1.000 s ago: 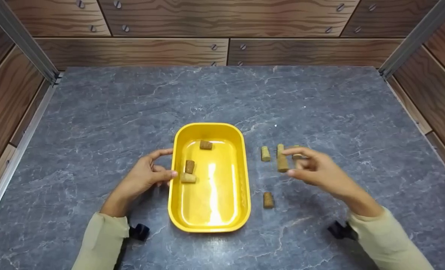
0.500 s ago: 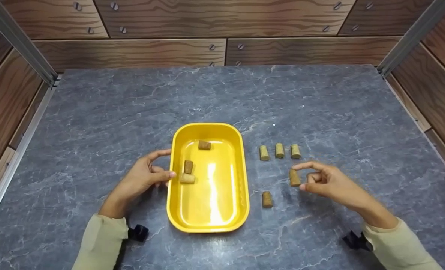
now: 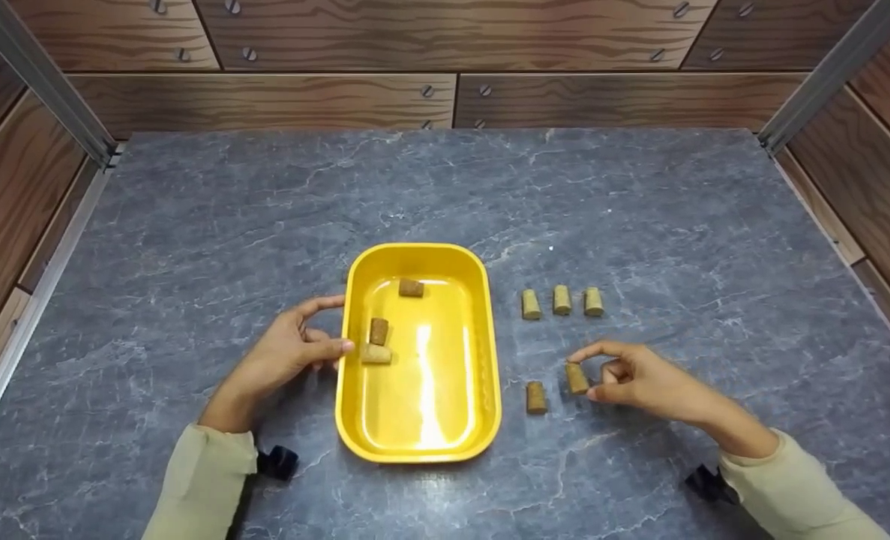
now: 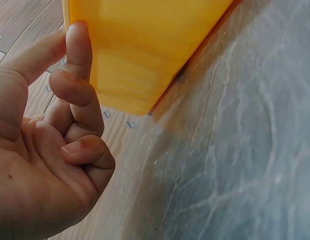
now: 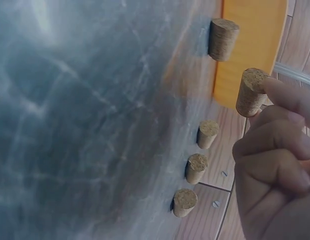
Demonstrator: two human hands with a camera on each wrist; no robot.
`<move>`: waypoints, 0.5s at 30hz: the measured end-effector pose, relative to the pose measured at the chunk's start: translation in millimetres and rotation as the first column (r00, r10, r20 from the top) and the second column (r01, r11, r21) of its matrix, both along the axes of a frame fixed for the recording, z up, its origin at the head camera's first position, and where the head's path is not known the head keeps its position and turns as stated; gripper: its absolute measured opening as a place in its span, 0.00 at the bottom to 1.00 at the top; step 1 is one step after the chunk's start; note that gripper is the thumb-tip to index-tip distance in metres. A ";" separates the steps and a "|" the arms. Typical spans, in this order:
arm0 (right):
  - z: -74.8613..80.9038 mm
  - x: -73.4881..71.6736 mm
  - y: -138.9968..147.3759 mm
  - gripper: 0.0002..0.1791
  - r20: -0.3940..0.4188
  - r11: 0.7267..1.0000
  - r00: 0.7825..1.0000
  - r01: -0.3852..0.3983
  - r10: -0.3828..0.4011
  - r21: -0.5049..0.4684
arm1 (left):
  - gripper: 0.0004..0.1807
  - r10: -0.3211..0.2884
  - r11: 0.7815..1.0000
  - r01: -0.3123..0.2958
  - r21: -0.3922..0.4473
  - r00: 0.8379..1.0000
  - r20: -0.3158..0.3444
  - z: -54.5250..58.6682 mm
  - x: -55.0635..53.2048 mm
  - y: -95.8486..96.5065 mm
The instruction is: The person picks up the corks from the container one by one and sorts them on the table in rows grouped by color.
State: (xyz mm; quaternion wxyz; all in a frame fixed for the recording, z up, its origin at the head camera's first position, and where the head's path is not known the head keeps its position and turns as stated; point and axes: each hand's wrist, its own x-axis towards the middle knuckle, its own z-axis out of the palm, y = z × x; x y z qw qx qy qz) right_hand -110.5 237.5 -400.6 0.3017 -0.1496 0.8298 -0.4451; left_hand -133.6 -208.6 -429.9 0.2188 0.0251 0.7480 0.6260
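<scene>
My left hand (image 3: 287,343) grips the left wall of a yellow tray (image 3: 494,360), thumb over the rim and index finger along the outside. In the left wrist view its other fingers curl beside the tray wall (image 4: 130,60). Between thumb and index finger, my right hand (image 3: 639,382) pinches a brown cork stopper (image 3: 577,379) by its ends. The right wrist view has this cork (image 5: 251,92) at the fingertips, above the table. Just left of it another brown cork (image 3: 536,398) stands on the table.
Three paler corks, the middle one (image 3: 561,300) among them, stand in a row right of the tray. Inside the tray lie two brown corks, one at the far end (image 3: 412,288), and a pale cork (image 3: 376,355). Wood-patterned panels (image 3: 445,37) enclose the marbled table (image 3: 265,210).
My right hand has carried the brown cork from beside the pale row toward me, to near the other brown cork. The left hand and tray keep their place.
</scene>
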 end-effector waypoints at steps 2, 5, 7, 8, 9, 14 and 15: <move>-1.7 0.0 -0.4 0.26 0.010 1.000 1.000 -0.009 0.009 0.030 | 0.41 0.002 1.000 -0.002 0.007 1.000 0.001 0.1 0.1 0.3; -3.9 -0.1 0.2 0.25 0.016 0.998 1.000 -0.022 0.021 0.063 | 0.41 -0.001 1.000 0.001 0.021 1.000 0.013 0.1 0.0 0.9; -4.8 -0.4 1.4 0.25 0.015 0.997 1.000 -0.027 0.026 0.073 | 0.41 -0.002 1.000 0.002 0.025 1.000 0.023 0.4 -0.1 1.3; -5.1 -0.6 2.1 0.25 0.013 0.997 1.000 -0.029 0.028 0.075 | 0.40 -0.002 1.000 0.001 0.027 1.000 0.027 0.6 -0.2 1.3; -5.3 -0.8 2.7 0.25 0.009 0.997 1.000 -0.029 0.028 0.076 | 0.40 -0.002 1.000 0.001 0.029 1.000 0.031 0.8 -0.2 1.3; -8.5 -0.4 4.9 0.25 -0.022 0.996 0.999 -0.026 0.028 0.088 | 0.41 0.001 1.000 -0.002 0.019 1.000 0.025 1.9 0.3 0.6; -9.5 0.0 4.9 0.25 -0.029 0.995 0.999 -0.026 0.029 0.092 | 0.41 0.000 1.000 -0.001 0.015 1.000 0.023 1.8 0.6 0.4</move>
